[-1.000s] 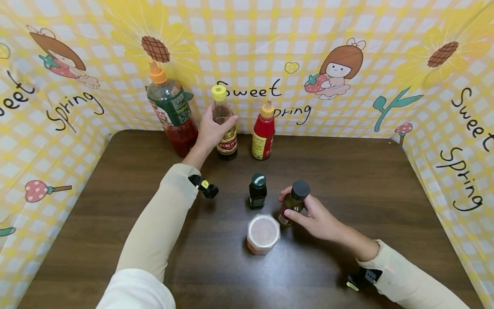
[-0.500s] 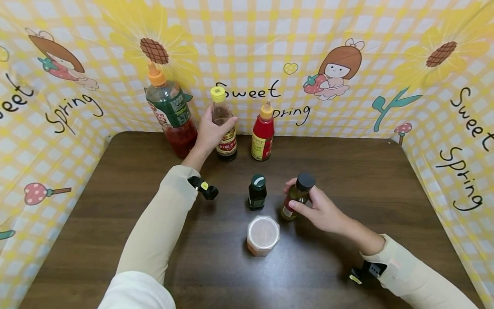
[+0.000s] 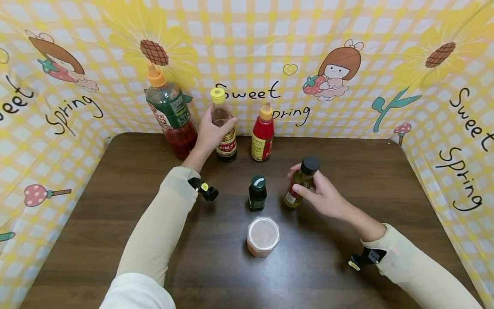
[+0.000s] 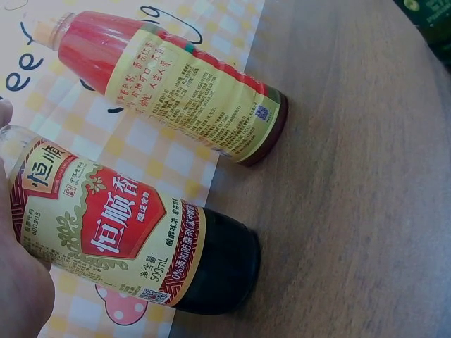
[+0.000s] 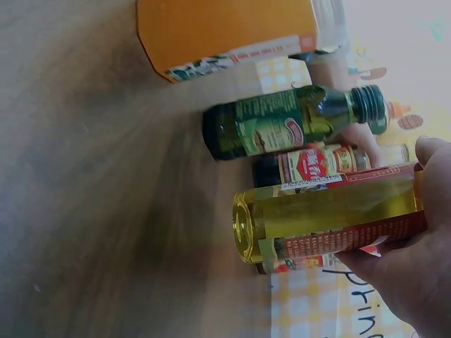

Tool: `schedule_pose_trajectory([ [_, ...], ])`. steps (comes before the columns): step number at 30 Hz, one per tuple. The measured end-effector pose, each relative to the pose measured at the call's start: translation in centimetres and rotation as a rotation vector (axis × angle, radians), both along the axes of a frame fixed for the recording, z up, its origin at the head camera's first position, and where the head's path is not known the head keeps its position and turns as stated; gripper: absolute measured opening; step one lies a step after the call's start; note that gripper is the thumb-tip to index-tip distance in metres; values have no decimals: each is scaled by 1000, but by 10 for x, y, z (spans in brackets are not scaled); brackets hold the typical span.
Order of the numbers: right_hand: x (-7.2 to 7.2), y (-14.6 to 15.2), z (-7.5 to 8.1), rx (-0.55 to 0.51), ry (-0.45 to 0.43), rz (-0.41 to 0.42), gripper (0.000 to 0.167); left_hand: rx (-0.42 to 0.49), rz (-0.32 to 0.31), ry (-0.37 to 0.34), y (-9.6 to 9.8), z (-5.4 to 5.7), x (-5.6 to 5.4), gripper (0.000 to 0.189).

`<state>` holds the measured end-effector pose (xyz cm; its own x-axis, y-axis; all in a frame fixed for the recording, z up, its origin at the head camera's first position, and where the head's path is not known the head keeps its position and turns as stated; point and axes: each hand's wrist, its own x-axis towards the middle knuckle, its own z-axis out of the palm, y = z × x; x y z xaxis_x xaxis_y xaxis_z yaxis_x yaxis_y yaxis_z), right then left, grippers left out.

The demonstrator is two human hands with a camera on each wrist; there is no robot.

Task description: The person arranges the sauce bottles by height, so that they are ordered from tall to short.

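My left hand (image 3: 209, 134) grips a vinegar bottle (image 3: 227, 148) with a yellow cap at the back of the table; its red and cream label faces out in the left wrist view. My right hand (image 3: 328, 198) holds a black-capped bottle of yellow oil (image 3: 295, 195), fingers round its upper part and thumb across the front. The oil bottle leans a little, cap to the right, and its base shows in the right wrist view. To its left stands a small dark green bottle (image 3: 257, 196). Nearer the front is a jar (image 3: 263, 235) with a pale lid and orange contents.
Left of the vinegar stands a large sauce bottle (image 3: 173, 113) with an orange nozzle. A red squeeze bottle (image 3: 263, 139) with a yellow cap is on its right. Patterned yellow-check cloth (image 3: 239, 51) rises behind the brown table (image 3: 347, 163) and along both sides.
My right hand has carried the oil bottle from beside the jar toward the back and slightly right. My left hand keeps its grip on the vinegar bottle in the same place.
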<state>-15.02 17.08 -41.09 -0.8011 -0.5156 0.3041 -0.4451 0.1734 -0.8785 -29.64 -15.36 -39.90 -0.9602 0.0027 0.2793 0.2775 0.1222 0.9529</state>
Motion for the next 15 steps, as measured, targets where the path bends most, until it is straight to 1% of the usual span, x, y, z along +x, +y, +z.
schedule_pose_trajectory([
  [8,-16,5,6,-10,-10,-63,36,1,1,6,1,1,0,37],
  [15,-33,11,11,-22,-18,-123,35,1,1,14,1,0,1,37],
])
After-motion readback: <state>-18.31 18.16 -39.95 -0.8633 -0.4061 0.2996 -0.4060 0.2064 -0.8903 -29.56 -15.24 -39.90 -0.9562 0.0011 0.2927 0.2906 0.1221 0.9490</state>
